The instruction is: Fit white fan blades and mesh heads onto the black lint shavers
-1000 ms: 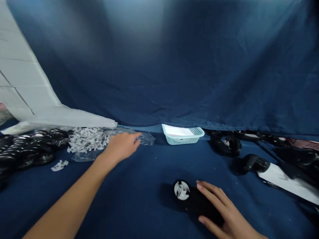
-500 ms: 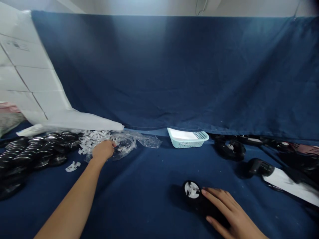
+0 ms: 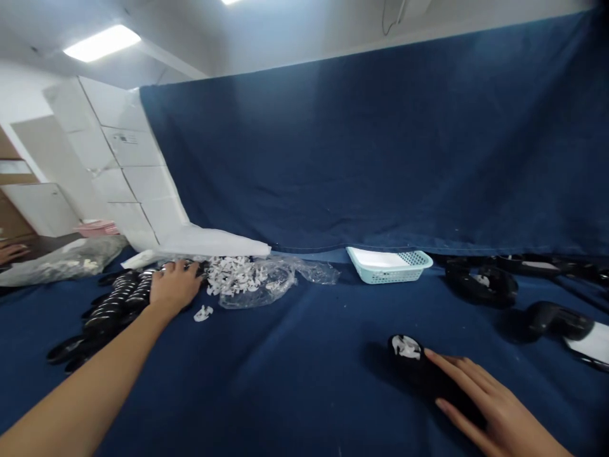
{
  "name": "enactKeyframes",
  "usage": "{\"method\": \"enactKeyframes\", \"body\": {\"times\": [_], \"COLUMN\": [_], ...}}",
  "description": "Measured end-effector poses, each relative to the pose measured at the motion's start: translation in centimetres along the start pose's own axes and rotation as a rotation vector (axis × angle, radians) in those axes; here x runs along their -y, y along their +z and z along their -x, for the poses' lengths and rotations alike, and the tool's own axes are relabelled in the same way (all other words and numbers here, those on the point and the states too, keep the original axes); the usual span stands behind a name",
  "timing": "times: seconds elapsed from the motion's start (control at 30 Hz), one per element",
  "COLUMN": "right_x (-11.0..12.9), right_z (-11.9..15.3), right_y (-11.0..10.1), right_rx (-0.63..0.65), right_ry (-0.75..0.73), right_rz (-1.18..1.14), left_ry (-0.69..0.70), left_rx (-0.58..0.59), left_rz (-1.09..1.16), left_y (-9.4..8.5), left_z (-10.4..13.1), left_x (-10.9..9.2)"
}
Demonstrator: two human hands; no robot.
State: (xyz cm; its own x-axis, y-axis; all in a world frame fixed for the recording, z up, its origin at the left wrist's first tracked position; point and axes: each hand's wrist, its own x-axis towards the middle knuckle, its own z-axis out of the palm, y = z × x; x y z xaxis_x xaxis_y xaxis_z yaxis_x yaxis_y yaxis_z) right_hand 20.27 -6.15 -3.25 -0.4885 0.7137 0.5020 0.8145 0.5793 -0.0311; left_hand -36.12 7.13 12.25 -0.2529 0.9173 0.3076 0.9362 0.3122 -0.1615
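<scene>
At the left, my left hand (image 3: 175,287) reaches over the rows of shiny black round caps (image 3: 114,304), its fingers spread; the fingertips are at the caps' far end. Beside it lies a heap of small white plastic pieces (image 3: 235,274) on clear plastic film (image 3: 280,285). One loose white piece (image 3: 203,313) sits nearer to me. At the lower right my right hand (image 3: 490,400) grips a long black plastic part (image 3: 428,381) between thumb and fingers. A white piece (image 3: 406,347) is set in its round far end. My palm hides the near end.
A pale blue basket (image 3: 390,274) stands by the dark blue curtain (image 3: 361,146). Black curved parts (image 3: 480,282) lie at the right. White cartons (image 3: 143,171) rise at the back left. Another person's hand (image 3: 13,252) shows at the far left, near a plastic bag (image 3: 66,260).
My left hand has moved left from the white pieces to the black caps, and its fingers have spread. My right hand stays on the black part. The view has turned left.
</scene>
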Motion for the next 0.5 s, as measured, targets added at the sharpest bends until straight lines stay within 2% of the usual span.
{"method": "enactKeyframes", "body": {"times": [0.1,0.17,0.33,0.5], "right_x": [0.1,0.2,0.6,1.1], "right_z": [0.0,-0.1,-0.6,-1.1], "right_y": [0.1,0.0,-0.7,-1.3], "right_rx": [0.023,0.061,0.149,0.156], "right_ry": [0.026,0.050,0.093,0.121], "right_rz": [-0.034,-0.074,-0.176,-0.191], "left_ry": [-0.062,-0.070,-0.019,0.022], "left_rx": [0.098,0.161,0.178,0.138], "left_rz": [-0.022,-0.003,0.066,0.167], "left_y": [0.5,1.1,2.1,2.2], "left_z": [1.6,2.5,3.4,2.4], "left_x": [3.7,5.0,5.7,5.6]}}
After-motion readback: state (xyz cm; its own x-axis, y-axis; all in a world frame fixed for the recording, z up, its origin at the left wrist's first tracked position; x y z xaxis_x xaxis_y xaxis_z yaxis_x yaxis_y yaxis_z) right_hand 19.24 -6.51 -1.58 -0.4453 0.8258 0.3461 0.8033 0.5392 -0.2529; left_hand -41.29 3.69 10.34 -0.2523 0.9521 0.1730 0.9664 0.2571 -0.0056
